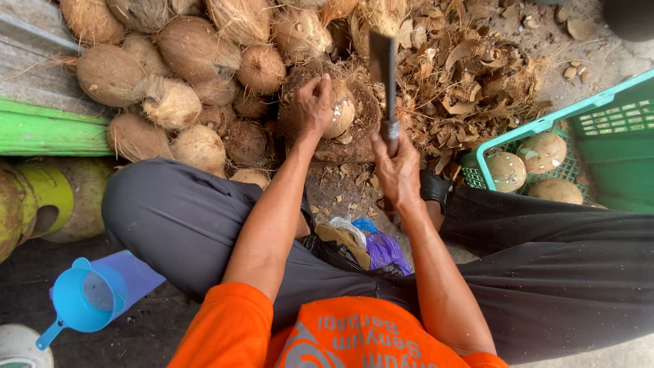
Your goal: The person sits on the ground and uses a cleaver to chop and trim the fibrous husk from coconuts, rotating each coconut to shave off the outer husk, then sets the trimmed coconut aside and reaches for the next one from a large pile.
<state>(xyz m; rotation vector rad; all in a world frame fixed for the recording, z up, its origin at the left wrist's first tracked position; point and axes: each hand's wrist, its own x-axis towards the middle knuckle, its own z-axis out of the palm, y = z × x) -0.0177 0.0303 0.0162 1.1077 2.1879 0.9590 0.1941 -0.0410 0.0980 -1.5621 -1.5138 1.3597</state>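
In the head view, the person is sitting cross-legged on the ground in dark trousers and an orange shirt, looking down at both bare arms. The left hand [312, 109] is curling its fingers over a partly husked coconut [338, 112], pinning it on a worn, fibre-covered chopping block [354, 140] just in front of the knees. The right hand [397, 170] is closing tightly around the handle of a long dark cleaver [383, 68], whose blade is standing nearly upright, raised just to the right of the coconut and not touching it. A pile of brown husked coconuts [170, 75] is lying to the left of the block, and torn husk scraps [470, 75] are spreading to its right. Further right, a green plastic crate [599, 136] is holding pale, cleaned coconuts [541, 151]. A blue plastic scoop [85, 300] is resting near the left knee.
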